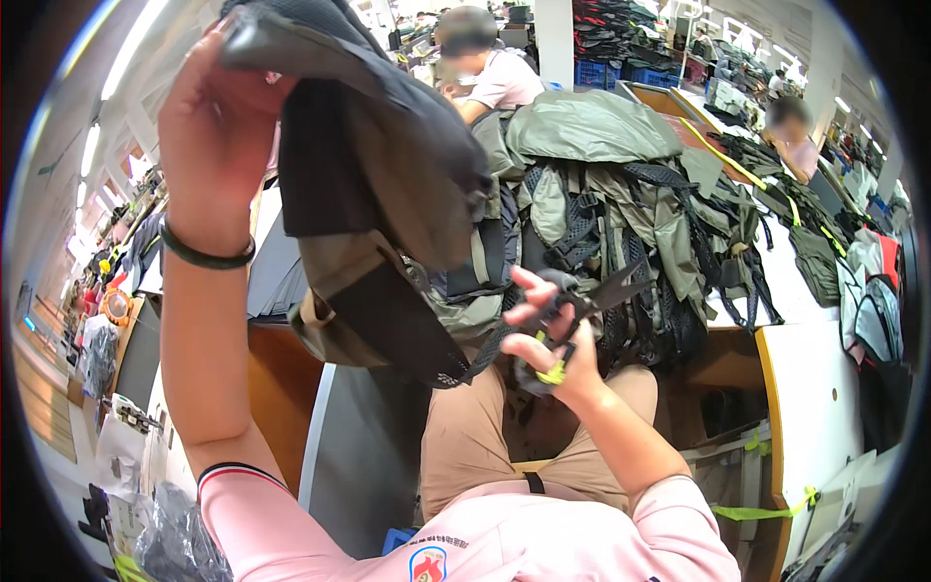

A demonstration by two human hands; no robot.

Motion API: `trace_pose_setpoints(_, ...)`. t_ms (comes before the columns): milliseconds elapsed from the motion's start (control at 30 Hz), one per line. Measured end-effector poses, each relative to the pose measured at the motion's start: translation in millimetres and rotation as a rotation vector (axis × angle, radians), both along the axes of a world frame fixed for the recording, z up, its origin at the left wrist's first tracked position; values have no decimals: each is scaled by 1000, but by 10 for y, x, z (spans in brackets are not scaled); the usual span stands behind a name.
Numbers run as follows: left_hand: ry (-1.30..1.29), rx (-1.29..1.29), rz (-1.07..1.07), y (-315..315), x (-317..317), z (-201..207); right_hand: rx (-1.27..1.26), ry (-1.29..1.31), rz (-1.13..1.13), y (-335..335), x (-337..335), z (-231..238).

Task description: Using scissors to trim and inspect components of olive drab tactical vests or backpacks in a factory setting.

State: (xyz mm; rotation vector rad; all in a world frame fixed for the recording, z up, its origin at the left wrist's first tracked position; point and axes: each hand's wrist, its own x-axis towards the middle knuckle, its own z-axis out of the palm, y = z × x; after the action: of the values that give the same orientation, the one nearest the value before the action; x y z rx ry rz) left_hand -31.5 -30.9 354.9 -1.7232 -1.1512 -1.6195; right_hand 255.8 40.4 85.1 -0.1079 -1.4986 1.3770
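Raised high at the left, my left hand (221, 126) grips the upper edge of a dark grey and olive backpack (335, 184). The bag hangs in front of me, partly blurred, with black mesh and a strap low on its right side. My right hand (562, 354) is above my lap with black-handled scissors (621, 288) held in it. Their blades point up and to the right, slightly apart. Some fingers of that hand are stretched out, close to the bag's black strap. A bit of yellow-green material shows at the scissors' handle.
More olive and black backpacks (596, 131) are heaped on the white table (722, 310) ahead, straps hanging over its edge. A grey panel (364, 456) stands at my left. Two people sit beyond the heap. Yellow-green ribbon (766, 511) is tied at the lower right.
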Motion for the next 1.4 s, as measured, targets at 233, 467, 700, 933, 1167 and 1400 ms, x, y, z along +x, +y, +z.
trace_pose_setpoints(233,-557,-296,-1126,-554,707,-147,-117,70,-210,36,-324,690)
trace_pose_setpoints(467,-136,-619,-1079,-1591,145,-867,253,507,0,993,299,1858)
trace_pose_setpoints(700,-1052,-885,-945,-823,632,-1595,761,198,21,361,-1289,2255)
trace_pose_setpoints(933,-1259,-982,-895,-1763,-128,-2508,428,-197,794,-1136,-1726,618)
trace_pose_setpoints(1167,-1530,-945,-764,-34,1036,-2967,561,-436,726,-1276,-1160,469)
trace_pose_setpoints(1400,-1386,-677,-943,-531,576,-2976,179,-360,-100,27,-33,439)
